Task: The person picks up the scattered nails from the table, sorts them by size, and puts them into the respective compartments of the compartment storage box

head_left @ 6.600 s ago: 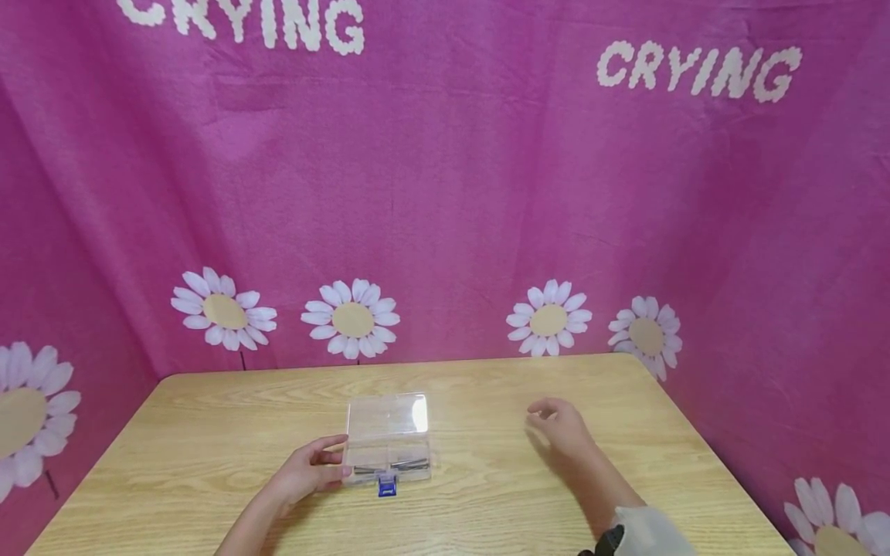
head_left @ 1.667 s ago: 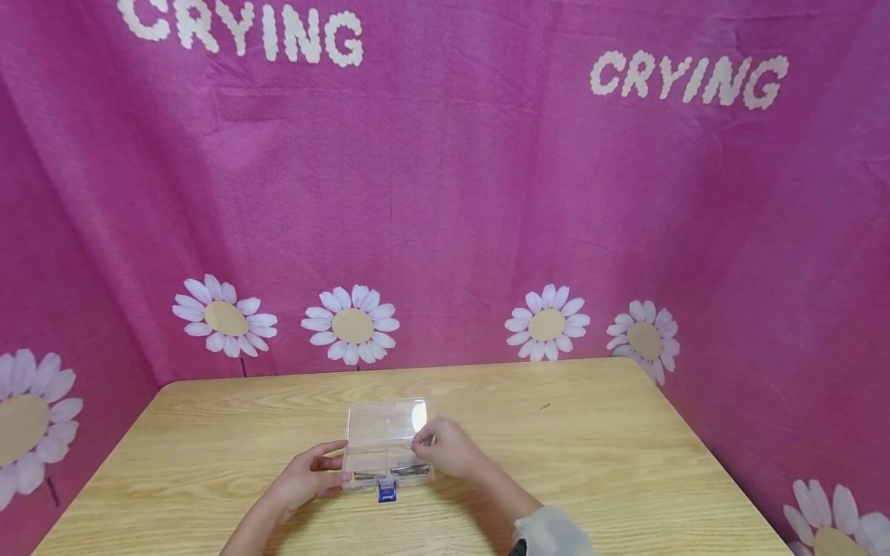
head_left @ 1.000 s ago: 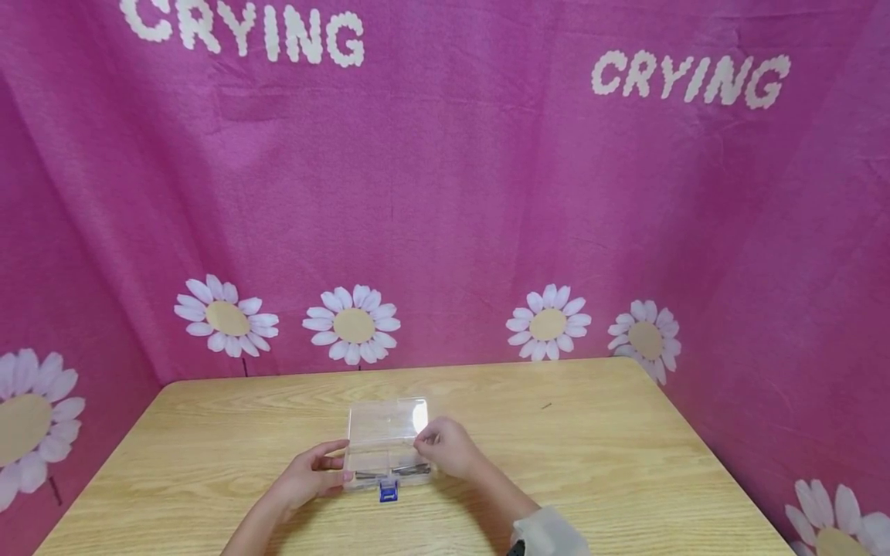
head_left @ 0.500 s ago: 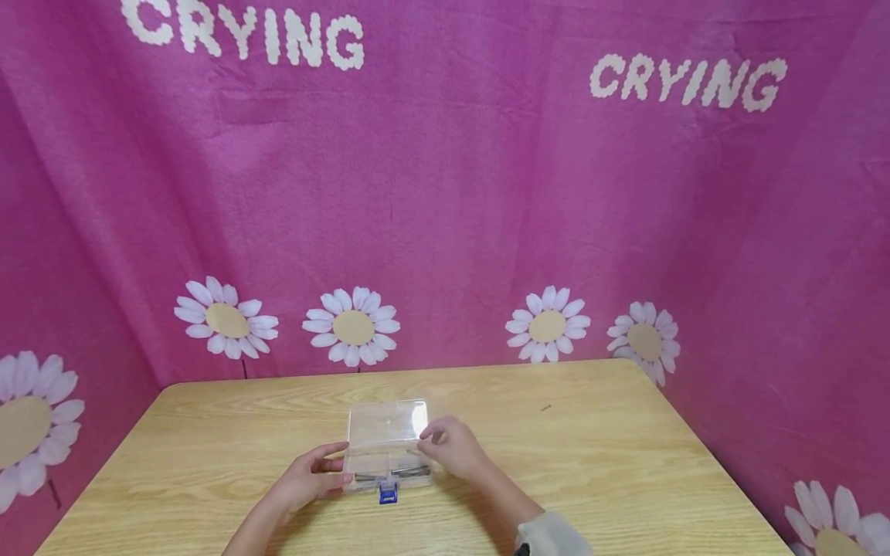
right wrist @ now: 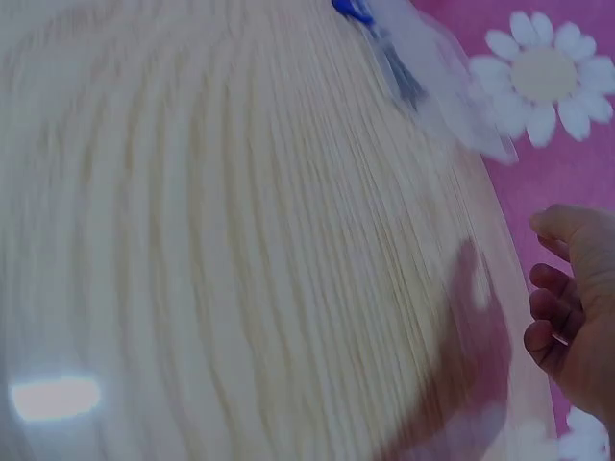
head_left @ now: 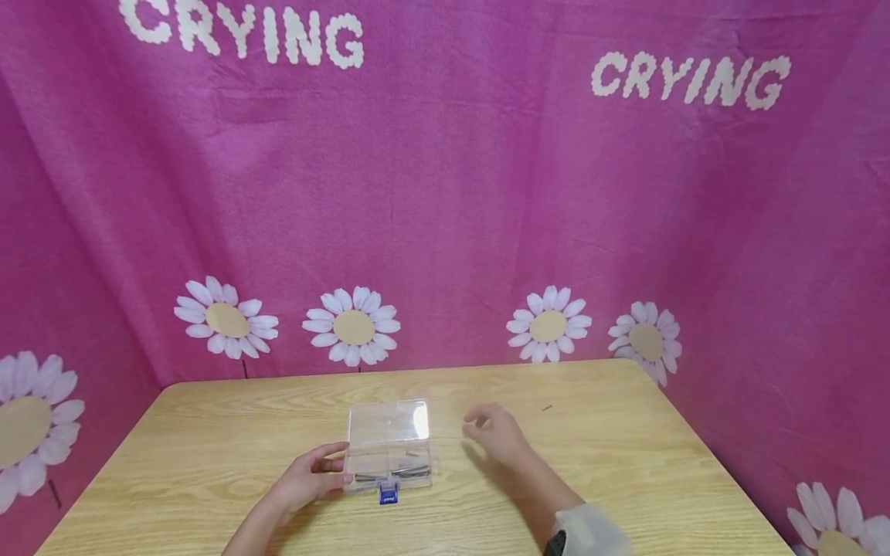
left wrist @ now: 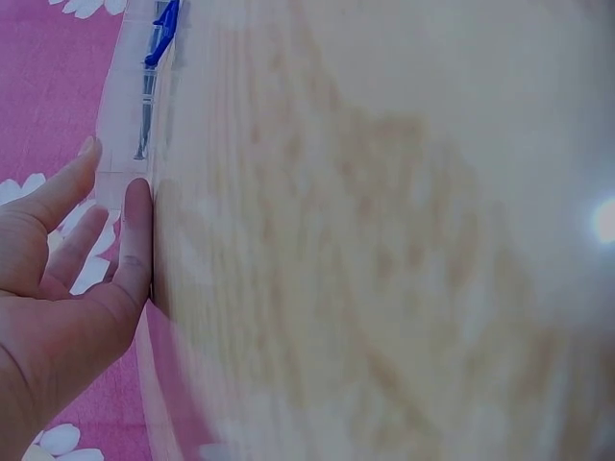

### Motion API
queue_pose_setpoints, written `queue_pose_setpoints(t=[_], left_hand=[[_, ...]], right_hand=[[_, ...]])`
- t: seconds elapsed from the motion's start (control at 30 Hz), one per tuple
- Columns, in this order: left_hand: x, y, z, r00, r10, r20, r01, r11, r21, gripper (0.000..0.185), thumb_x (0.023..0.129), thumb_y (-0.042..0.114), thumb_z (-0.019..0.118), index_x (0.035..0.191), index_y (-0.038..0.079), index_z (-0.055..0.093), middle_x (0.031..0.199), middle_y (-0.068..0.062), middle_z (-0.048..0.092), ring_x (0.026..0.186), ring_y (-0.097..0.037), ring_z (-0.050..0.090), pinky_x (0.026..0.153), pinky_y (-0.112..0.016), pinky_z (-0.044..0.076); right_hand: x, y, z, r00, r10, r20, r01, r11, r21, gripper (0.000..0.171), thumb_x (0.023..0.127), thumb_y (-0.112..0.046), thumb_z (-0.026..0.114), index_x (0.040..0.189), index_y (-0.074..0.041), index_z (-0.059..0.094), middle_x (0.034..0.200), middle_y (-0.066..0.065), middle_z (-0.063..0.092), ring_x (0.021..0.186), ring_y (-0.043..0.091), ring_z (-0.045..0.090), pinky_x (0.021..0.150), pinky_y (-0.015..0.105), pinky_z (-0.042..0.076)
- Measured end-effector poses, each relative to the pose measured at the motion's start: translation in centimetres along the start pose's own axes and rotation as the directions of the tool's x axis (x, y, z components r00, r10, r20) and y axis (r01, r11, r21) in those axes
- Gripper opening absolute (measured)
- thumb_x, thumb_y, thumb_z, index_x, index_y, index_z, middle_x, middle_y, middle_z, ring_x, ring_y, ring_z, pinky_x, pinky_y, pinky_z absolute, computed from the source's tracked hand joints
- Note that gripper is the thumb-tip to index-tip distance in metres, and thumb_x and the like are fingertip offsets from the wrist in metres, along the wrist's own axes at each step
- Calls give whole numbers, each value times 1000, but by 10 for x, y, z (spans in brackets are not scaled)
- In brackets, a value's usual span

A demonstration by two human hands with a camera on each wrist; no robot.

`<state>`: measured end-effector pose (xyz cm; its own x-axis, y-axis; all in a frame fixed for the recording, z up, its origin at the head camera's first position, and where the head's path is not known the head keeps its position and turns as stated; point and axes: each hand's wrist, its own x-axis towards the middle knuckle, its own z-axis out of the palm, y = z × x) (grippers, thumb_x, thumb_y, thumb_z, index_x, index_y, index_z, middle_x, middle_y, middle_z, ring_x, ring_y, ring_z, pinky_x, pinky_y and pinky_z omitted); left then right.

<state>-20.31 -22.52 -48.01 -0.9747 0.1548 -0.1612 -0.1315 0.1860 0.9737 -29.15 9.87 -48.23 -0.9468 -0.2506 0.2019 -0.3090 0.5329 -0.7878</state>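
A clear plastic box (head_left: pixel 369 457) with a blue latch (head_left: pixel 388 493) lies on the table, its lid (head_left: pixel 381 421) raised at the back. Several slim grey metal pieces (head_left: pixel 410 470), like nails or screws, lie in its front compartments. A shorter piece (head_left: pixel 412 454) sits behind them on the right. My left hand (head_left: pixel 306 475) touches the box's left side with thumb and fingers fairly straight. To the right of the box, my right hand (head_left: pixel 497 434) hovers with loosely bent fingers and nothing visible in them. Farther right, a small thin metal piece (head_left: pixel 546 408) lies on the table.
The wooden table (head_left: pixel 229 432) has its far edge against a pink curtain (head_left: pixel 445 193) printed with daisies and white lettering. The curtain also hangs on both sides.
My right hand first went from the table's right to the box. A short metal piece now shows in its right compartment, and the hand has drawn back to the right. My left hand has stayed put.
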Motion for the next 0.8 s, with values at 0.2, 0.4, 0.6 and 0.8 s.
queue_pose_setpoints(t=[0.2, 0.4, 0.6, 0.8], left_hand=[[1, -2, 0, 1000, 8, 4, -8, 1000, 5, 70, 81, 4, 71, 138, -10, 33, 115, -27, 54, 91, -15, 59, 80, -35, 57], [2, -3, -1, 1000, 16, 14, -16, 1000, 5, 71, 81, 5, 71, 138, -11, 33, 116, -28, 54, 91, -15, 60, 79, -34, 57], [1, -1, -1, 1000, 14, 24, -14, 1000, -4, 71, 81, 5, 71, 138, -11, 32, 117, -29, 53, 91, -15, 60, 81, -35, 57], [2, -1, -1, 1000, 5, 14, -6, 1000, 5, 70, 81, 5, 71, 138, -10, 34, 115, -26, 54, 91, -15, 59, 81, -35, 57]], right_hand=[[2, 20, -27, 992, 101, -72, -103, 994, -25, 14, 85, -13, 64, 96, -5, 67, 86, 8, 61, 81, 18, 54, 73, 32, 48], [4, 44, -54, 971, 201, -127, -212, 974, -77, 19, 87, -15, 62, 102, -4, 66, 90, 11, 59, 83, 21, 54, 72, 34, 47], [2, 63, -76, 961, 206, -185, -231, 965, -123, 24, 86, -14, 60, 104, 1, 65, 89, 15, 62, 82, 24, 57, 71, 36, 49], [-1, 77, -86, 952, 204, -228, -244, 956, -162, 29, 84, -12, 61, 108, 3, 64, 92, 18, 66, 85, 27, 61, 77, 40, 50]])
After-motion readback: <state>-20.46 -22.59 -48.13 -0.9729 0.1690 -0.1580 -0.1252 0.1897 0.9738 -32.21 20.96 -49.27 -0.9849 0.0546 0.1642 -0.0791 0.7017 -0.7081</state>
